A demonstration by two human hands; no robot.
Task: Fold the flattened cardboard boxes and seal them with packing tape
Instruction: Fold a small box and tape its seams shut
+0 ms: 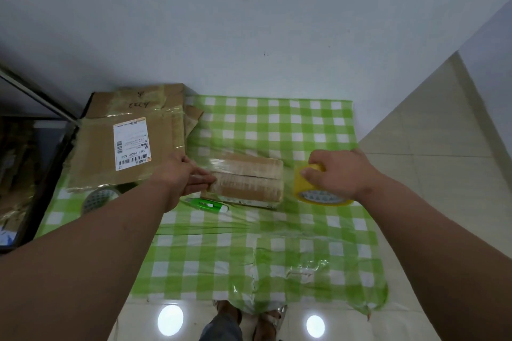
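A small folded cardboard box [249, 178] lies on the green checked tablecloth [277, 243], its top flaps closed along a middle seam with shiny tape across the top. My left hand [184, 176] pinches the tape end against the box's left end. My right hand [335, 174] grips a yellow roll of packing tape [313, 191], which stands on the cloth just right of the box. A clear strip of tape seems to run from the roll over the box.
A stack of flattened cardboard boxes [130, 144] with a white shipping label lies at the table's back left. A second tape roll [97, 198] sits partly under it. A green utility knife [206, 204] lies in front of the box. A dark shelf [25, 174] stands left.
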